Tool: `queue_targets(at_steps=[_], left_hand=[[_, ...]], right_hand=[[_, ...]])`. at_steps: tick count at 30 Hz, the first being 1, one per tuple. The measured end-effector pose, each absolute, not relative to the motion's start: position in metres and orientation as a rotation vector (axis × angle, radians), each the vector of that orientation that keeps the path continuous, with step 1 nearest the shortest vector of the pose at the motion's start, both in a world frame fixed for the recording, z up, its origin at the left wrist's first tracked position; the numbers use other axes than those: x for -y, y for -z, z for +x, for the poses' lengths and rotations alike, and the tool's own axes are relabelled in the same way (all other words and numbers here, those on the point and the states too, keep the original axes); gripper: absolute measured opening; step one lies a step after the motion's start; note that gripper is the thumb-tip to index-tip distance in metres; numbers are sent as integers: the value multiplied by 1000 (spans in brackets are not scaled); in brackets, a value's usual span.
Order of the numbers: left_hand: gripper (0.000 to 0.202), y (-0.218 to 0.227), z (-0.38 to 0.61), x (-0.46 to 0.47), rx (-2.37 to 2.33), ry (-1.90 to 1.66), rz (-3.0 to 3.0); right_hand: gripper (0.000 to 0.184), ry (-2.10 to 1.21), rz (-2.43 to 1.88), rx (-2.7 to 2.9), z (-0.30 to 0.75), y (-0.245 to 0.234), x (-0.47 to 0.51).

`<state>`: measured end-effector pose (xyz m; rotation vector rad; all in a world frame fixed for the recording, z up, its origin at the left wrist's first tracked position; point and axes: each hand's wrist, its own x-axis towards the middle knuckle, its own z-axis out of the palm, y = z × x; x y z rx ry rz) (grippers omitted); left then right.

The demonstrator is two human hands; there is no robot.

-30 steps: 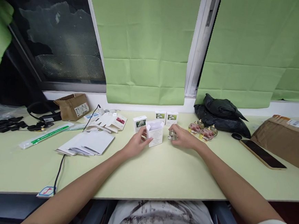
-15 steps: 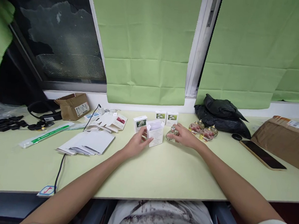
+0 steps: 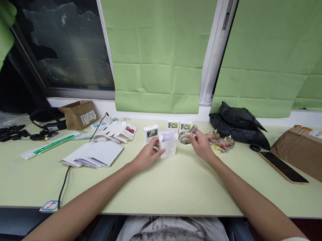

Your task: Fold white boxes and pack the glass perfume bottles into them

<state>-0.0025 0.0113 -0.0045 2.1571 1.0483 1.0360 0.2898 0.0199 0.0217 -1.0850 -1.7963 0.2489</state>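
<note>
Left hand grips upright, open-topped carton; right hand pinches tilted glass bottle, cap up-right; table edge well below fingers.

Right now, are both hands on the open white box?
No; the left hand holds the white box, while the right hand grips a glass bottle.

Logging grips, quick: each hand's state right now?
Left hand: holding an open-topped, white cardboard box.
Right hand: holding a round, clear, glass-looking bottle.
</note>
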Motion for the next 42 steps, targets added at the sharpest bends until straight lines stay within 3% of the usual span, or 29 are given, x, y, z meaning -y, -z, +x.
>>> queue_targets(at_steps=[5,12,21,27,42], left_hand=[[51,4,0,-9,-1002,-1013,2199],[71,10,3,-5,-942,-1135,2224],[50,-1,5,6,-896,-1023,2399],[65,3,4,5,-993,-1047,2261],[56,4,7,4,-956,-1060,2180]], right_hand=[[40,-483,-900,1712,272,-23,-8],[38,-398,-819,1795,260,-20,2],[37,-370,-811,1770,258,-19,4],[39,-225,-889,1812,261,-19,3],[23,11,-872,1959,259,-27,6]])
